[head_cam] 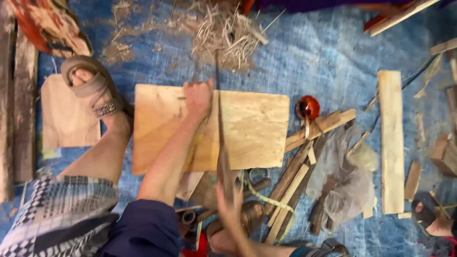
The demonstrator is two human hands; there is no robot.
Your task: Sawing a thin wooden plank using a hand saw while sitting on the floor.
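Dark blue sleeve (145, 228), black-and-white checked wrap (57, 209), grey strapped sandal (95, 88) with buckle

Square plywood board (252, 126) lies flat, thin saw blade (220, 119) crossing it.

A blue woven tarpaulin (328, 57) covers the ground and carries everything in view. On it lie a square plywood board (252, 128) at centre, a smaller plywood piece (66, 119) at left, a long pale plank (391, 143) at right, and a loose stack of wooden slats (304, 157) beside crumpled clear plastic (347, 181). A heap of shavings and splinters (223, 31) sits at the top edge, with scattered offcuts (445, 154) at far right.
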